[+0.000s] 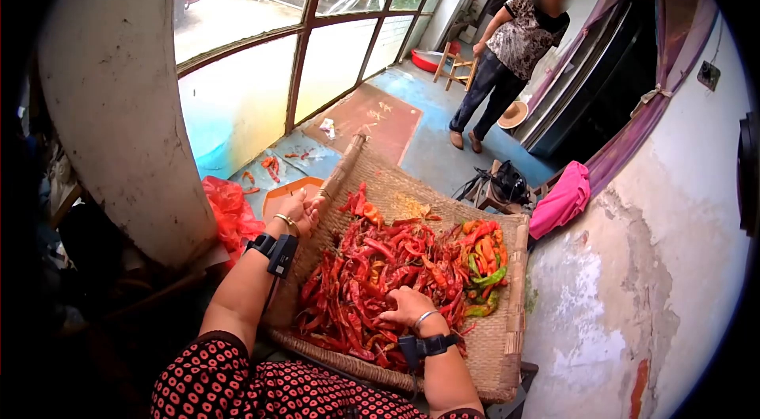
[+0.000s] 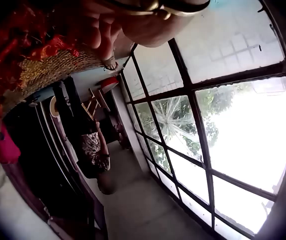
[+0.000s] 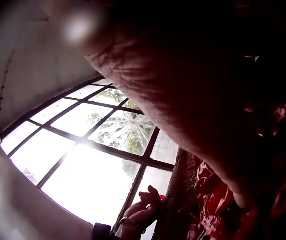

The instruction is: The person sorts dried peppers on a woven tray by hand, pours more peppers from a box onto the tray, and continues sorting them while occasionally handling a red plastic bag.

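Dried-looking red chili peppers (image 1: 364,260) lie heaped on a woven tray (image 1: 495,356) in front of me, with fresher green and orange ones (image 1: 487,276) at the right of the heap. My right hand (image 1: 416,310) is down on the peppers near the heap's front, back of the hand up, thumb toward the left. Its fingertips are mostly hidden, and I cannot tell whether they pinch a pepper. At the tray's left rim is my left hand (image 1: 299,213), fingers loosely bent with nothing seen in them. In the right wrist view this left hand (image 3: 145,207) shows beside the rim.
A red plastic bag (image 1: 229,209) and an orange-rimmed container (image 1: 277,196) are left of the tray. Several peppers (image 1: 271,167) lie on the floor beyond. A person (image 1: 514,55) stands farther back, holding a small wooden chair (image 1: 457,70). Pink cloth (image 1: 562,199) hangs at the right.
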A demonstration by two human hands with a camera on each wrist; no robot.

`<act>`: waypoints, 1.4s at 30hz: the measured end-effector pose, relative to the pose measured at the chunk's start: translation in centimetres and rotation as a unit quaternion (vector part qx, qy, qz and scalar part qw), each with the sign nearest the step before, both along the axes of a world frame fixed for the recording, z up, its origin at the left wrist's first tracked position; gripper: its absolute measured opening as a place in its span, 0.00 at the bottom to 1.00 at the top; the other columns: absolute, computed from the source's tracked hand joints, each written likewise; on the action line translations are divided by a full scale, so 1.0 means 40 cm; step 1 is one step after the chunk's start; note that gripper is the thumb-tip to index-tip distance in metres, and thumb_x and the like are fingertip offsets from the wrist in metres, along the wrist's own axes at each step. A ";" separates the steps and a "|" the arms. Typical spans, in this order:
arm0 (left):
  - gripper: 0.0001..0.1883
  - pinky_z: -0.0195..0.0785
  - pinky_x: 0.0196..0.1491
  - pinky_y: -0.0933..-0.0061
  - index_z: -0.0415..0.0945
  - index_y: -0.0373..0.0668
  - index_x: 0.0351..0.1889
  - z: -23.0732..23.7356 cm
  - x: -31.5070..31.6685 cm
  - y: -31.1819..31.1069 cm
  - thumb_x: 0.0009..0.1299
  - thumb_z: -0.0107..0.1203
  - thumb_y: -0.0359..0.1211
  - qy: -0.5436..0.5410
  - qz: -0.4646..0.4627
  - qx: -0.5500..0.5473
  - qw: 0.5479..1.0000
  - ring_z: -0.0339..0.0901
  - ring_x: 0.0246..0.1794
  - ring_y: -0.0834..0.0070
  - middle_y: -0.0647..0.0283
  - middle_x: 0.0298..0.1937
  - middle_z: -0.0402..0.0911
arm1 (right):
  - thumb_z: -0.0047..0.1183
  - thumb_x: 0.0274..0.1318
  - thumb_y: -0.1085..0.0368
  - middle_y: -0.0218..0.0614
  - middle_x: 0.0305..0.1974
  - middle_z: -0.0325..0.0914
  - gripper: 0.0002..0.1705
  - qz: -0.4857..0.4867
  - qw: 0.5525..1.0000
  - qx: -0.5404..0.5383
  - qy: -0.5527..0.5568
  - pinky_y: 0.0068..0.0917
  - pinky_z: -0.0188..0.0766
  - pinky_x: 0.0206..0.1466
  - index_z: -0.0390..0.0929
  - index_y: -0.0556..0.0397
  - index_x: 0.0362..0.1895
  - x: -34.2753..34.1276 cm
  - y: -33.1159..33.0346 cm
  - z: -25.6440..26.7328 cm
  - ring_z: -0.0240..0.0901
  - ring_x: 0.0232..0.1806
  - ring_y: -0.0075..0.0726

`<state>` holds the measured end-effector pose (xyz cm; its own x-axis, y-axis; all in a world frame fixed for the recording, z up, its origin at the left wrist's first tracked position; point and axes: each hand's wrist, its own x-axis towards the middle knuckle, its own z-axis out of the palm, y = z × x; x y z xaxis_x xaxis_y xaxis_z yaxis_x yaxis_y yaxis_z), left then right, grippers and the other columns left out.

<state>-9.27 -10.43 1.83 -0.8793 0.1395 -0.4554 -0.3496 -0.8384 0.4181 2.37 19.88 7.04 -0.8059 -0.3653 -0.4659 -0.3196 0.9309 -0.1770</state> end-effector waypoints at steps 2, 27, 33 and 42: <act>0.16 0.62 0.20 0.82 0.65 0.40 0.39 -0.002 0.011 0.007 0.69 0.36 0.43 0.020 -0.051 0.022 0.998 0.67 0.18 0.81 0.64 0.26 0.75 | 0.53 0.42 0.49 0.38 0.41 0.67 0.22 -0.001 1.000 0.021 -0.017 0.39 0.64 0.45 0.72 0.47 0.39 -0.002 -0.004 -0.008 0.65 0.46 0.44; 0.11 0.67 0.35 0.64 0.73 0.46 0.35 -0.012 0.229 0.364 0.56 0.48 0.37 0.543 -0.332 -0.677 0.371 0.73 0.35 0.62 0.59 0.33 0.73 | 0.51 0.41 0.61 0.41 0.37 0.73 0.15 -0.020 0.999 0.031 -0.003 0.38 0.66 0.44 0.72 0.48 0.37 -0.014 0.015 -0.036 0.68 0.43 0.45; 0.09 0.68 0.35 0.64 0.74 0.47 0.32 0.015 0.225 0.358 0.57 0.45 0.36 0.544 -0.352 -0.703 0.295 0.74 0.36 0.63 0.61 0.32 0.74 | 0.53 0.39 0.60 0.40 0.38 0.73 0.16 -0.021 0.999 0.033 -0.012 0.37 0.64 0.46 0.72 0.48 0.38 -0.009 0.011 -0.055 0.67 0.44 0.45; 0.05 0.64 0.24 0.80 0.72 0.40 0.31 0.128 0.148 0.254 0.62 0.50 0.31 0.432 -0.092 -0.486 0.754 0.70 0.20 0.81 0.67 0.21 0.74 | 0.53 0.43 0.63 0.42 0.38 0.73 0.23 0.003 0.999 -0.036 -0.018 0.38 0.64 0.47 0.68 0.47 0.48 0.002 0.013 -0.015 0.67 0.44 0.47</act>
